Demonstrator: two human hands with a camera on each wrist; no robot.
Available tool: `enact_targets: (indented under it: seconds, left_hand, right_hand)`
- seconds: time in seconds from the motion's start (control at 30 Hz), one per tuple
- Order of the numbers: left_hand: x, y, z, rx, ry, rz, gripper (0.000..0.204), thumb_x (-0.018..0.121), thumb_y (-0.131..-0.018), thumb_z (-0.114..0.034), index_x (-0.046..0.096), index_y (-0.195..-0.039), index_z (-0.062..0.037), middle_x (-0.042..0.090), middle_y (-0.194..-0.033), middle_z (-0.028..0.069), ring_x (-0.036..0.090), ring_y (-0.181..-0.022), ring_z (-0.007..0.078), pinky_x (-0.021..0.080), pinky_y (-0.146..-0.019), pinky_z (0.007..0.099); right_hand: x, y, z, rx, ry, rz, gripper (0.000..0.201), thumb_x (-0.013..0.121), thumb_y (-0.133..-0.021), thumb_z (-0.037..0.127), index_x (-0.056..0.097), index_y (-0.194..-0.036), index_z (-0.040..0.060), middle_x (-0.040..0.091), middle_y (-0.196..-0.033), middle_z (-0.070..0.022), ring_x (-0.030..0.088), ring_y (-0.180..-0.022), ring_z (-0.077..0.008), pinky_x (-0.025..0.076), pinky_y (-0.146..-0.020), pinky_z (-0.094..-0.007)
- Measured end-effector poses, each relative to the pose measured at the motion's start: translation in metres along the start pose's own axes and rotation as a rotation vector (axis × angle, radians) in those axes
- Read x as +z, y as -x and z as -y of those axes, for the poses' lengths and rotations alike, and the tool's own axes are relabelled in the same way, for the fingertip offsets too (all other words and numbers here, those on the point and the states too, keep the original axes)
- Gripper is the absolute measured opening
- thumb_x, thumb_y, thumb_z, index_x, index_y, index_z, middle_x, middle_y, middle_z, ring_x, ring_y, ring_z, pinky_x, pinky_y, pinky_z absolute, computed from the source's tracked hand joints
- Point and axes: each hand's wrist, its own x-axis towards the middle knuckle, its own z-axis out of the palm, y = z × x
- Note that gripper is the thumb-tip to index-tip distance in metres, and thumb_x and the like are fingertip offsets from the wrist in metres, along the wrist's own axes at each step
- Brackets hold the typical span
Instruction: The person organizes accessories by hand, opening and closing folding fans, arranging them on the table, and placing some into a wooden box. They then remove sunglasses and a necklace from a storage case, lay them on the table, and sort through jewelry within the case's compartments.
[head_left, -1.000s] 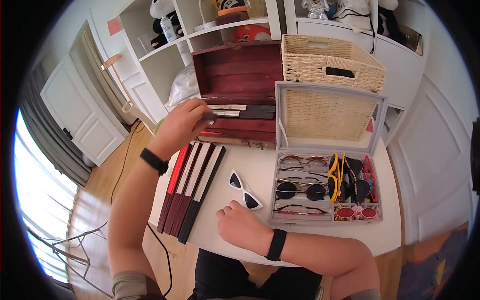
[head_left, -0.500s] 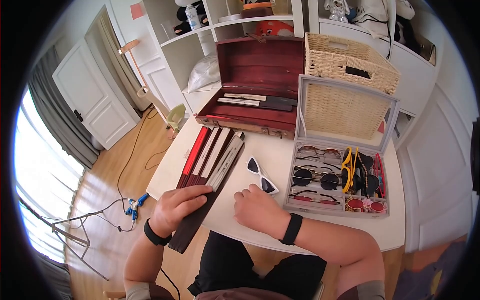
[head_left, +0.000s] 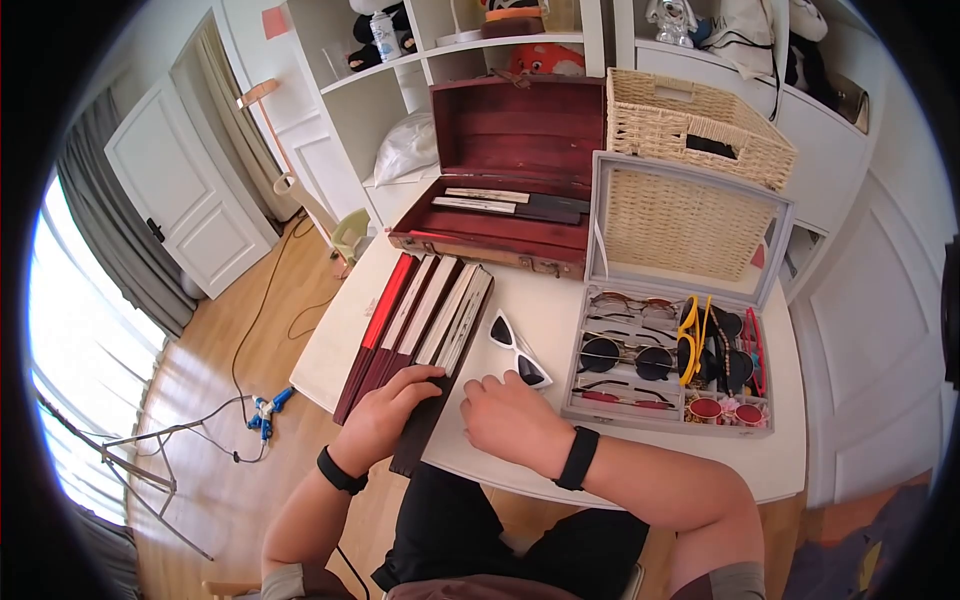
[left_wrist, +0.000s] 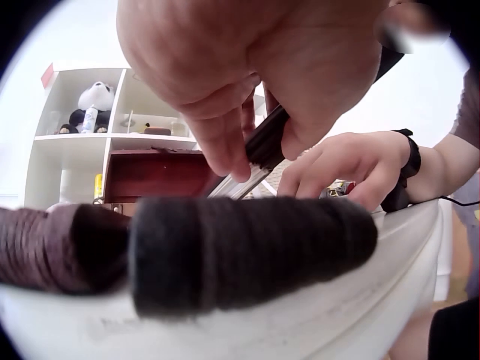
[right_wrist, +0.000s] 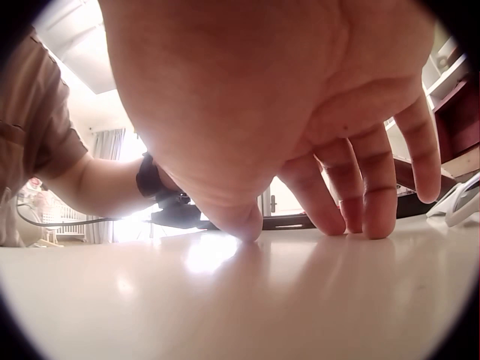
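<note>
In the head view, several folded fans (head_left: 400,312) with red, maroon and dark sticks lie side by side on the white table (head_left: 330,345). My left hand (head_left: 385,415) pinches the dark fan (head_left: 425,415) at the right end of the row, its lower end jutting past the table's front edge. The left wrist view shows the thumb and fingers of that hand (left_wrist: 255,82) on either side of this fan (left_wrist: 266,141). My right hand (head_left: 512,425) rests its fingertips on the table, just below white-framed sunglasses (head_left: 531,372); in the right wrist view its fingers (right_wrist: 377,187) hang down, apart.
An open dark red case (head_left: 415,240) holding more fans stands at the back. Right of it are an open grey glasses box (head_left: 600,412) with several pairs of glasses and a woven basket (head_left: 640,120). White shelves (head_left: 380,110) rise behind.
My left hand has come from the red case down to the row of fans. The dark fan, tilted across the row half a second ago, now lies along its right side. My right hand stays on the table.
</note>
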Motion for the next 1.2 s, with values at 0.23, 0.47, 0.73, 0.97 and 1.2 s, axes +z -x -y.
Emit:
enact_targets:
  seconds: [0.23, 0.47, 0.73, 0.97, 1.2]
  left_hand:
    - [0.011, 0.004, 0.0, -0.086, -0.067, 0.132, 0.056, 0.067, -0.077, 0.003, 0.059, -0.13, -0.0116, 0.052, -0.141, 0.0109, 0.063, -0.116, 0.0334, 0.056, -0.091, 0.0402]
    - [0.017, 0.007, 0.006, -0.036, -0.177, 0.153, 0.054, 0.069, -0.077, 0.0, 0.06, -0.129, -0.0109, 0.053, -0.141, 0.0103, 0.06, -0.121, 0.0319, 0.051, -0.102, 0.0405]
    - [0.018, 0.005, 0.011, 0.006, -0.2, 0.189, 0.05, 0.067, -0.078, -0.001, 0.061, -0.127, -0.0073, 0.053, -0.142, 0.0103, 0.056, -0.127, 0.03, 0.045, -0.111, 0.0416]
    - [0.017, 0.013, 0.018, -0.019, -0.171, 0.15, 0.051, 0.062, -0.079, 0.003, 0.061, -0.129, -0.0073, 0.055, -0.144, 0.0108, 0.054, -0.131, 0.0301, 0.041, -0.114, 0.0468]
    - [0.017, 0.015, 0.008, -0.12, -0.091, 0.141, 0.047, 0.064, -0.085, -0.008, 0.06, -0.132, -0.007, 0.054, -0.145, 0.0123, 0.053, -0.132, 0.0315, 0.038, -0.115, 0.0502]
  right_hand:
    - [0.002, 0.0, 0.001, 0.013, 0.01, -0.021, 0.023, 0.069, -0.084, 0.029, 0.07, -0.089, 0.0068, 0.059, -0.089, -0.0051, 0.061, -0.086, -0.0205, 0.045, -0.072, -0.0345]
    - [0.003, -0.001, 0.0, 0.016, -0.005, -0.031, 0.025, 0.071, -0.083, 0.031, 0.07, -0.09, 0.0066, 0.059, -0.089, -0.0051, 0.062, -0.084, -0.0194, 0.046, -0.07, -0.034]
    - [0.003, -0.001, -0.001, 0.009, 0.007, -0.04, 0.026, 0.072, -0.083, 0.032, 0.069, -0.09, 0.0069, 0.059, -0.088, -0.0048, 0.062, -0.084, -0.0189, 0.047, -0.07, -0.0332]
    - [0.0, -0.001, 0.0, 0.008, 0.02, -0.016, 0.024, 0.071, -0.083, 0.032, 0.069, -0.087, 0.0076, 0.059, -0.087, -0.0045, 0.062, -0.085, -0.0187, 0.047, -0.07, -0.0331]
    - [0.001, -0.001, -0.001, 0.01, 0.003, -0.006, 0.024, 0.071, -0.084, 0.032, 0.069, -0.086, 0.0079, 0.059, -0.087, -0.0046, 0.061, -0.086, -0.0191, 0.047, -0.071, -0.0336]
